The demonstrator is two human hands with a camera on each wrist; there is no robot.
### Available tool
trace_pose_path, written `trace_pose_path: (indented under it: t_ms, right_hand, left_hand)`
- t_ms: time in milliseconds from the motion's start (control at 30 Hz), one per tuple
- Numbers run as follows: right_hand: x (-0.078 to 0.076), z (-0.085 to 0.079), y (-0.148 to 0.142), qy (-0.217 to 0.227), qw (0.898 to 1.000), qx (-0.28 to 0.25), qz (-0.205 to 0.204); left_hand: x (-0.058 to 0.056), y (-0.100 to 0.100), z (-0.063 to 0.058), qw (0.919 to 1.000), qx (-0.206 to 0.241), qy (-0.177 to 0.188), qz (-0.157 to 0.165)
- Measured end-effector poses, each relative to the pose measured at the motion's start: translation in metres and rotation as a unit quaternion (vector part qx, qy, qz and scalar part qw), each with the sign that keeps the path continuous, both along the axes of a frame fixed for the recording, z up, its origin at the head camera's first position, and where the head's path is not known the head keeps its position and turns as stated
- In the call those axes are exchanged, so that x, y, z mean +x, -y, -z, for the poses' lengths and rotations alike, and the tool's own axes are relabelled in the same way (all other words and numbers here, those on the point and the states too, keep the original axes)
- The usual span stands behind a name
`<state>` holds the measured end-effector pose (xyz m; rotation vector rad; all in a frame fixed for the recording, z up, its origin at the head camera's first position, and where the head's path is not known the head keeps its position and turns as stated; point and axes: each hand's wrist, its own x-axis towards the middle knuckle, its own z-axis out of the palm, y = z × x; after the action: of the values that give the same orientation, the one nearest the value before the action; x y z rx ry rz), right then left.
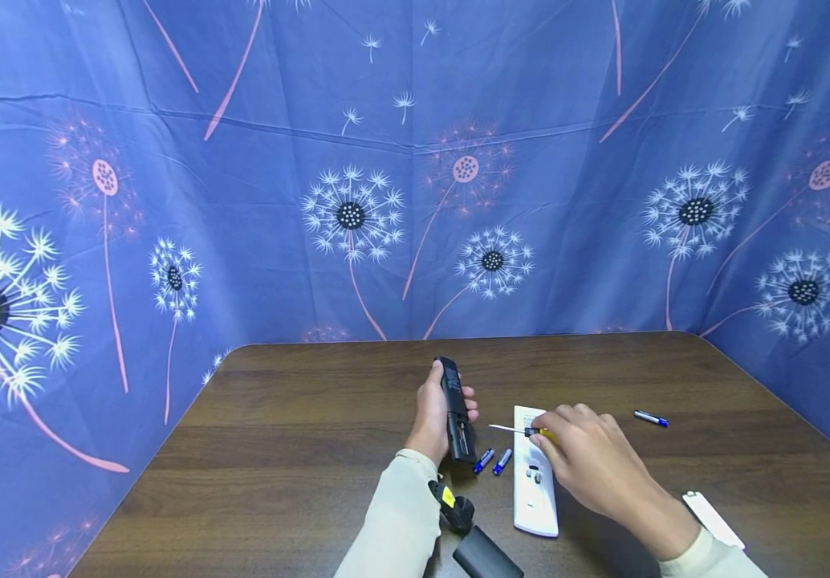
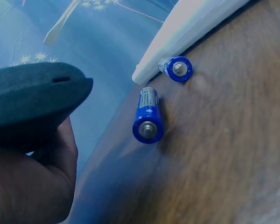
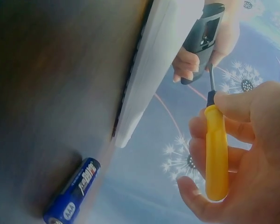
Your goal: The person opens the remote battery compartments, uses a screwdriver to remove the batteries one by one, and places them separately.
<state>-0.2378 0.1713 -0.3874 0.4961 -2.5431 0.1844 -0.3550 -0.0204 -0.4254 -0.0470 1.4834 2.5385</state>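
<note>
My left hand (image 1: 431, 413) grips a black remote control (image 1: 453, 389) above the table, its back turned up and its battery compartment uncovered at the near end. My right hand (image 1: 596, 457) pinches a small screwdriver with a yellow handle (image 3: 216, 154) and black collar; the thin shaft points left toward the black remote. Below that hand lies a white remote control (image 1: 535, 506), back up, with a recess visible in it. Two blue-and-silver batteries (image 2: 148, 116) lie between the two remotes. The palm side of my left hand is hidden behind the black remote.
Another blue battery (image 1: 651, 418), marked AAA in the right wrist view, lies to the right. A narrow white cover (image 1: 713, 519) rests beside my right forearm. A dark flat piece (image 1: 487, 555) lies at the near edge of view. Patterned blue cloth (image 1: 415, 201) hangs behind the wooden table (image 1: 278, 449).
</note>
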Motion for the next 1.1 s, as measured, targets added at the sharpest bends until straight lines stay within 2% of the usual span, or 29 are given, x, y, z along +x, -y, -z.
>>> trace_pose_path:
  t_ms: [467,733,1100]
  right_hand:
    - [0.001,-0.004,-0.012,0.0,1.0,-0.024,0.015]
    - [0.003,-0.004,-0.022,-0.044,0.998,-0.038,0.001]
    - [0.007,-0.004,-0.032,-0.073,0.996,-0.055,0.01]
  left_hand:
    - [0.001,0.001,0.0,0.9999,-0.01,0.003,-0.003]
    - [0.002,0.001,0.001,0.9999,-0.009,0.006,-0.001]
    - [0.001,0.001,0.002,1.0,-0.006,0.003,-0.002]
